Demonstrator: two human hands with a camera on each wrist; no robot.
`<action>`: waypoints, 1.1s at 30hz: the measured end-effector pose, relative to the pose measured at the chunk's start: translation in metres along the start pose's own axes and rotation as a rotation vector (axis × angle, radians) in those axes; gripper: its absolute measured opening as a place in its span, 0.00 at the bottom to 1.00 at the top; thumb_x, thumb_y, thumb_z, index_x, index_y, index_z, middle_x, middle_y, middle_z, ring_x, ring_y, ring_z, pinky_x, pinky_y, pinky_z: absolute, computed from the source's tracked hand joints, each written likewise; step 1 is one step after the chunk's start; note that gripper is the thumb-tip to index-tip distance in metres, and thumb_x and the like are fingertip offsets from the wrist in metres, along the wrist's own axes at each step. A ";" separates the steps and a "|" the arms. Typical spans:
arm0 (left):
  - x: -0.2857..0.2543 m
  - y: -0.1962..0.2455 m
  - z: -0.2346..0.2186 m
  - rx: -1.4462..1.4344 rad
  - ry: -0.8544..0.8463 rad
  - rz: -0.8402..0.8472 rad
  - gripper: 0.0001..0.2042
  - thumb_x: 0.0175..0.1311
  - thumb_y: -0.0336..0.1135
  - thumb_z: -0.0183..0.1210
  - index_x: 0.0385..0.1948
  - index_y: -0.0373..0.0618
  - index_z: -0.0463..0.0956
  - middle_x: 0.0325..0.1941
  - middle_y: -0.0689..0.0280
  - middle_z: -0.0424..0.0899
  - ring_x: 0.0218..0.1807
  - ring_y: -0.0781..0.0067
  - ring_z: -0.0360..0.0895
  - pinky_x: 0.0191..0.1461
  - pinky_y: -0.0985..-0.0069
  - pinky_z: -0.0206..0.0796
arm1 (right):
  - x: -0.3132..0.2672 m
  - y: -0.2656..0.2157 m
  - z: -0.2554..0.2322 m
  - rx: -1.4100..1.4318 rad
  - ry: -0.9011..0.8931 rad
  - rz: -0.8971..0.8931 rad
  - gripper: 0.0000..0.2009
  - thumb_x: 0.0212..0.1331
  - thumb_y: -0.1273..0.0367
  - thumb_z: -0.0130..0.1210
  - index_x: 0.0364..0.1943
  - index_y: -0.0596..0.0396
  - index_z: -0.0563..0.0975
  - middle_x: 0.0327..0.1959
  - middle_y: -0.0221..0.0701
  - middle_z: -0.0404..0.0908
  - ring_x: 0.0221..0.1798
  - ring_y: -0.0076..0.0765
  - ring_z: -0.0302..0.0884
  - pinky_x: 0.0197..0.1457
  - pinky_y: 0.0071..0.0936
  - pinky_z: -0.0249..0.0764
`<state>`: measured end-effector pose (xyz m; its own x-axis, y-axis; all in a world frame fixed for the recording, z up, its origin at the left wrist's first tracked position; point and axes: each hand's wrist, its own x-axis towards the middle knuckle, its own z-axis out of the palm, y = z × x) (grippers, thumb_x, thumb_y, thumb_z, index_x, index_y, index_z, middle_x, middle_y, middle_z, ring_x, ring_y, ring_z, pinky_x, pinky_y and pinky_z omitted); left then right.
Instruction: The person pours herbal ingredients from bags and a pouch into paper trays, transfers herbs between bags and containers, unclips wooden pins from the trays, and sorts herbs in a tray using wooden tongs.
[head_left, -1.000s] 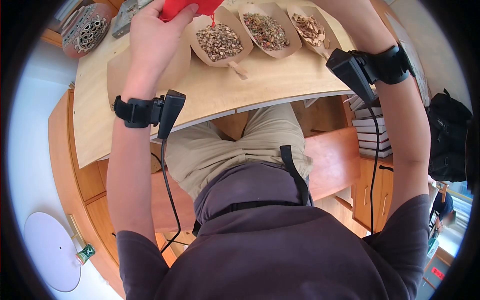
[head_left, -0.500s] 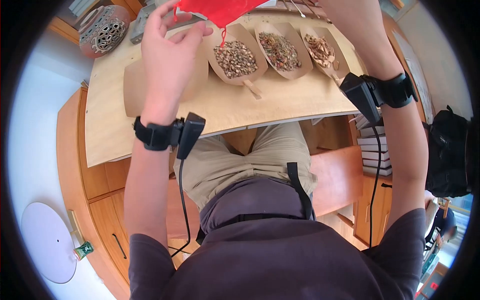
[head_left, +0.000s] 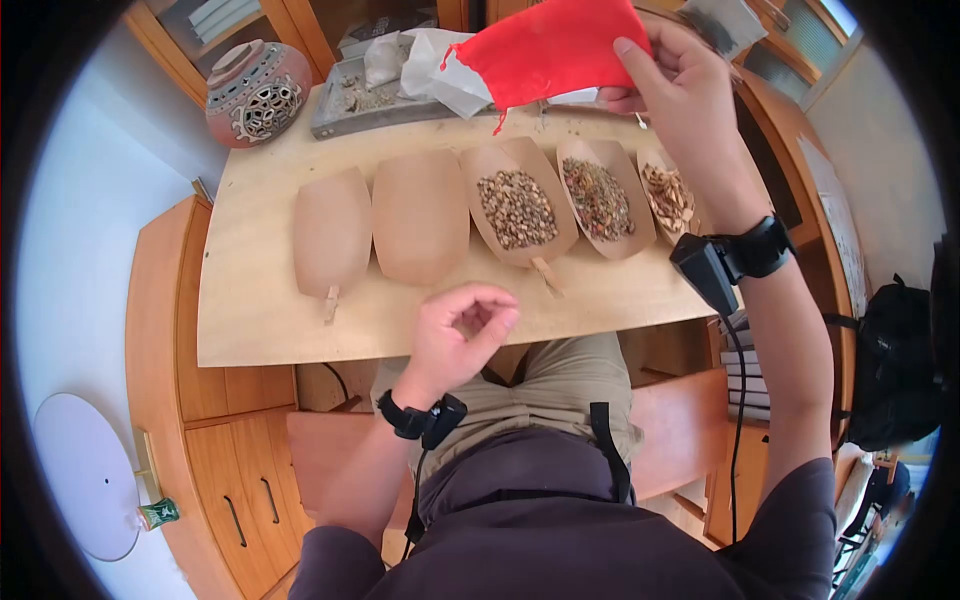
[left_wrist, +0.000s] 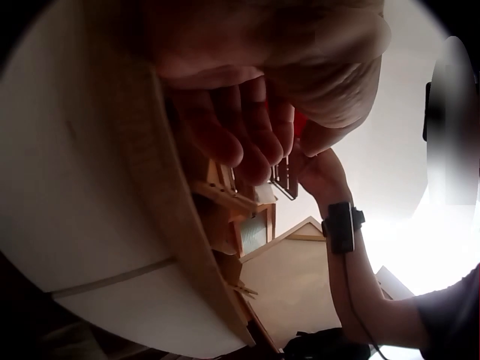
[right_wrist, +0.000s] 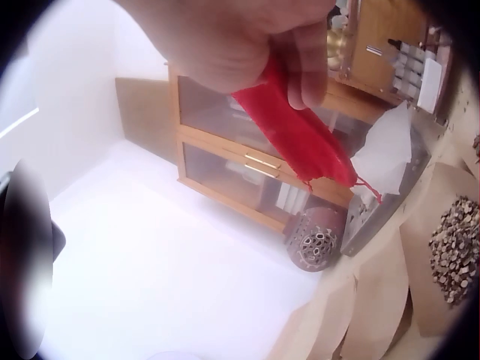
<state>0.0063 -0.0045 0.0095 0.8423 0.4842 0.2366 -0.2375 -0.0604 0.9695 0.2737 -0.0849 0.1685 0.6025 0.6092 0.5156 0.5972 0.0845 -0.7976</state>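
A red drawstring pouch [head_left: 550, 52] is pinched at one end by my right hand [head_left: 690, 95], held above the back of the table; its corded end points left. In the right wrist view the pouch [right_wrist: 296, 135] hangs from the fingers, looking flat. My left hand [head_left: 462, 335] is over the table's front edge, fingers loosely curled with nothing in them. Behind it lie two empty paper trays [head_left: 420, 215], [head_left: 332, 232], then a tray of brown chopped pieces [head_left: 517, 210], one of mixed dried herbs [head_left: 600, 200] and one of pale slices [head_left: 668, 197].
A patterned openwork pot [head_left: 258, 95] stands at the table's back left. Beside it a grey tray [head_left: 350, 122] holds white packets [head_left: 440, 75]. Small wooden clips [head_left: 332, 304] are on some paper trays. A dark backpack [head_left: 890, 360] is at the right.
My left hand has let go of the pouch and come down toward the table's front edge. The right hand still holds the pouch, now fully in view. The head view shows more of the table.
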 end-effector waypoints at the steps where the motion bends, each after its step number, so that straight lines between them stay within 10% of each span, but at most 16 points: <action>1: -0.001 -0.002 -0.002 0.057 -0.046 0.016 0.05 0.65 0.26 0.65 0.40 0.38 0.83 0.31 0.69 0.84 0.30 0.84 0.79 0.34 0.84 0.70 | 0.005 0.001 0.004 0.017 -0.013 0.033 0.13 0.73 0.68 0.56 0.54 0.62 0.78 0.36 0.30 0.86 0.35 0.22 0.86 0.40 0.19 0.85; 7: 0.002 -0.004 -0.006 0.080 -0.046 0.062 0.05 0.61 0.24 0.67 0.37 0.37 0.83 0.29 0.68 0.83 0.30 0.82 0.78 0.31 0.84 0.70 | 0.044 0.028 0.054 0.327 0.090 0.218 0.14 0.72 0.72 0.53 0.52 0.72 0.75 0.43 0.42 0.85 0.36 0.35 0.88 0.39 0.26 0.86; 11: 0.001 -0.002 -0.009 0.087 -0.088 0.041 0.05 0.63 0.26 0.65 0.38 0.37 0.83 0.32 0.63 0.84 0.32 0.78 0.79 0.35 0.82 0.70 | 0.042 0.061 0.076 0.542 0.053 0.464 0.17 0.71 0.69 0.56 0.56 0.70 0.71 0.52 0.41 0.80 0.53 0.38 0.82 0.59 0.31 0.82; 18: 0.004 0.003 -0.010 0.122 -0.126 0.051 0.04 0.62 0.27 0.65 0.34 0.37 0.82 0.32 0.63 0.85 0.32 0.74 0.80 0.36 0.79 0.70 | -0.038 0.007 0.047 0.375 -0.146 0.567 0.16 0.68 0.70 0.61 0.54 0.65 0.74 0.45 0.34 0.82 0.43 0.29 0.83 0.47 0.23 0.81; 24: 0.004 0.003 -0.010 0.142 -0.131 0.118 0.04 0.58 0.22 0.66 0.25 0.38 0.79 0.23 0.65 0.79 0.24 0.76 0.76 0.28 0.80 0.67 | -0.150 -0.058 0.017 0.338 -0.506 0.461 0.12 0.67 0.67 0.63 0.27 0.57 0.81 0.24 0.21 0.78 0.28 0.12 0.69 0.30 0.19 0.67; 33: -0.014 -0.010 -0.013 0.142 -0.030 0.112 0.21 0.72 0.31 0.53 0.17 0.40 0.55 0.15 0.69 0.55 0.18 0.77 0.51 0.23 0.73 0.42 | -0.263 -0.036 0.013 0.177 -0.669 0.535 0.20 0.66 0.68 0.62 0.18 0.59 0.69 0.14 0.39 0.65 0.16 0.38 0.58 0.23 0.36 0.59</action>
<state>-0.0097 0.0008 -0.0039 0.8292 0.4410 0.3436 -0.2620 -0.2363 0.9357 0.0867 -0.2380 0.0577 0.3084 0.9323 -0.1890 0.1991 -0.2576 -0.9455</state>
